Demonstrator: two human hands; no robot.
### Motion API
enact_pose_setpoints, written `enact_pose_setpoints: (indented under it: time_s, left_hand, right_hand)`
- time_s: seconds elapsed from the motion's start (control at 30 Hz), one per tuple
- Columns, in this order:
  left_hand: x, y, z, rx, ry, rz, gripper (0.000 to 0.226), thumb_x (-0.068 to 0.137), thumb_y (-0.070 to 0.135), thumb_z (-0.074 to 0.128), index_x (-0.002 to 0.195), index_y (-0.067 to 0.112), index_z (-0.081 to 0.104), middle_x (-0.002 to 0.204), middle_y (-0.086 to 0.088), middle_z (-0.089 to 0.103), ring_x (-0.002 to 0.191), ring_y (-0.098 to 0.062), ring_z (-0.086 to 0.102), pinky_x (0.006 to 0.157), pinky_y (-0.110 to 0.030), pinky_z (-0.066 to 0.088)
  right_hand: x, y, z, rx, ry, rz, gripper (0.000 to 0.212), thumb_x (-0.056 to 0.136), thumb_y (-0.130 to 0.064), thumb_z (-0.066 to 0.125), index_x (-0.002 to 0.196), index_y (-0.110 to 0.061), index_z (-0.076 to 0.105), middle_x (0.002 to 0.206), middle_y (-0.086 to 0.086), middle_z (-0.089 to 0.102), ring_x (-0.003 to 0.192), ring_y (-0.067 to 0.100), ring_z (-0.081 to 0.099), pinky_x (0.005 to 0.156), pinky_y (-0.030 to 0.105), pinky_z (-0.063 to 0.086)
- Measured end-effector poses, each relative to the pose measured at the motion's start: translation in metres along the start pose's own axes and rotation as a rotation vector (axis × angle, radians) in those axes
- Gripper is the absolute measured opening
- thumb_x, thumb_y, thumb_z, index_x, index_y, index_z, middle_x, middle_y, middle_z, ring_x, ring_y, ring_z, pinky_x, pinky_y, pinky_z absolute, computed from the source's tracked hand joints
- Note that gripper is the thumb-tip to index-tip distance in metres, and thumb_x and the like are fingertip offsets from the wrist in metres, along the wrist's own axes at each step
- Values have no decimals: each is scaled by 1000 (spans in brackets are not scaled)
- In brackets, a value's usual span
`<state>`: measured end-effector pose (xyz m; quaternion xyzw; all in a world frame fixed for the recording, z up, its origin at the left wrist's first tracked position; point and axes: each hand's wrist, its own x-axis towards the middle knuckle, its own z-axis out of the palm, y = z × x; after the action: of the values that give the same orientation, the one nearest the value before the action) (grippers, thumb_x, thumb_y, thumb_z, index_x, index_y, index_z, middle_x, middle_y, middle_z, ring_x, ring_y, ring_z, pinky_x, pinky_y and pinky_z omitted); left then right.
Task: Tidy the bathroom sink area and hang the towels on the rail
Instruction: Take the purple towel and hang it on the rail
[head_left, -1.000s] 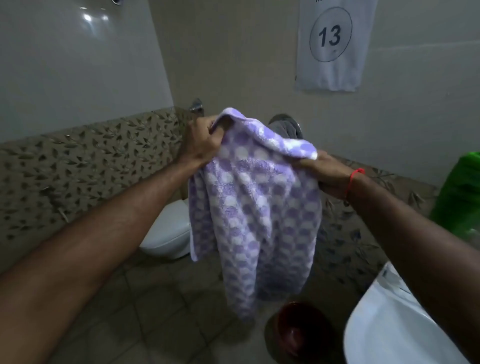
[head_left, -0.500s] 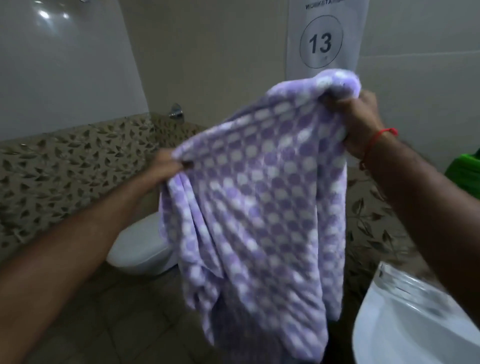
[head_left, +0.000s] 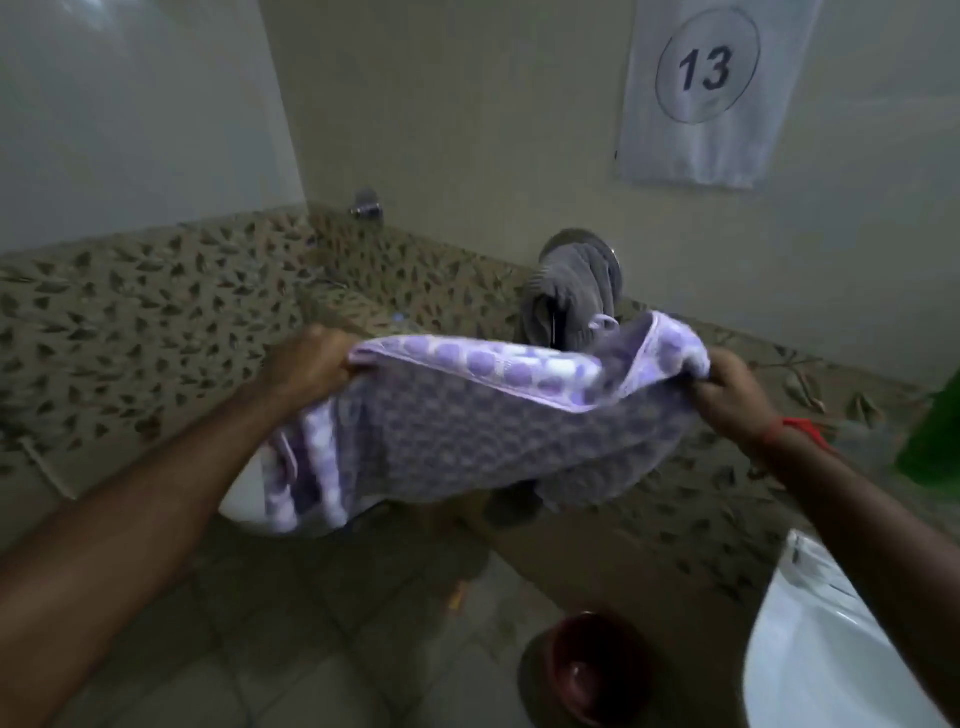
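Observation:
A purple and white checked towel is stretched out between my two hands, billowing flat in mid-air. My left hand grips its left top corner. My right hand, with a red thread at the wrist, grips the right top corner. Behind the towel a grey towel hangs from a round metal ring on the far wall. The white sink shows at the lower right.
A white toilet sits partly hidden behind the checked towel. A dark red bucket stands on the tiled floor. A green object is at the right edge. A paper sign marked 13 hangs on the wall.
The towel has gone from hanging down with my right hand raised high to spread level between both hands. My right hand dropped; the grey towel on the ring shows again.

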<state>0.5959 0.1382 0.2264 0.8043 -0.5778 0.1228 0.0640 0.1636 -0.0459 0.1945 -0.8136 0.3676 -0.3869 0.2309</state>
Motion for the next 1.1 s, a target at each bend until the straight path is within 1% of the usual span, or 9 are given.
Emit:
enact_pose_setpoints:
  time_s: [0.2,0.33,0.43,0.67,0.8,0.87,0.93,1.0,1.1]
  left_hand:
    - [16,-15,-24,-106,349,4,17,88,21,71,105,24,72,94,-11,62,89,-37,67,65,-40,46]
    - [14,-35,-22,-396,97,55,18,90,21,77,104,10,78,93,-12,75,94,-21,69,73,-29,49]
    - [11,-42,-18,-375,-57,69,20,94,19,73,108,7,78,103,-10,77,98,-13,61,74,-27,46]
    - [30,-34,-53,-579,44,-77,14,97,16,63,106,15,73,105,-7,73,96,-19,64,77,-32,48]
    - [28,-38,-80,-445,-57,-26,26,93,-2,57,107,19,66,111,-12,70,97,-20,60,80,-30,41]
    - [23,-27,-80,-163,122,-84,34,85,0,60,113,17,61,121,-24,64,102,-34,61,88,-45,49]
    - [4,18,-63,-13,564,-138,45,85,19,60,130,16,54,130,-23,54,113,-43,56,93,-54,48]
    - [-19,89,-38,-382,721,107,56,92,38,61,142,15,49,137,-20,52,123,-38,55,102,-48,47]
    - [-33,161,-22,-1057,358,232,80,93,44,65,156,10,29,157,-11,40,146,-19,41,120,-34,34]
  right_hand:
    - [48,-39,-17,286,239,33,15,79,-1,49,74,-7,61,79,2,56,78,15,49,68,32,46]
    - [41,-46,-27,397,221,131,17,83,-5,56,74,-16,65,73,-7,63,74,11,56,65,26,51]
    - [32,-43,-35,437,219,177,24,92,-3,59,76,-19,66,63,-14,67,61,1,59,57,19,51]
    - [34,-53,-48,483,342,292,18,90,-13,64,73,-17,67,68,-8,65,56,-1,56,56,19,50]
    - [33,-72,-49,594,344,357,15,89,-9,63,75,-13,67,55,-8,68,48,3,62,48,19,51]
    - [33,-90,-45,731,336,390,8,88,-11,64,82,-11,70,59,-4,71,53,10,67,50,24,55]
    - [38,-112,-34,820,302,398,7,86,-16,67,86,-11,72,65,0,74,60,14,71,54,28,57]
    - [44,-138,-16,832,218,383,11,87,-23,67,86,-13,72,64,-2,73,60,13,71,55,28,56]
    - [50,-173,13,640,15,233,20,92,-25,64,75,-15,69,58,-9,64,54,5,58,56,23,48]
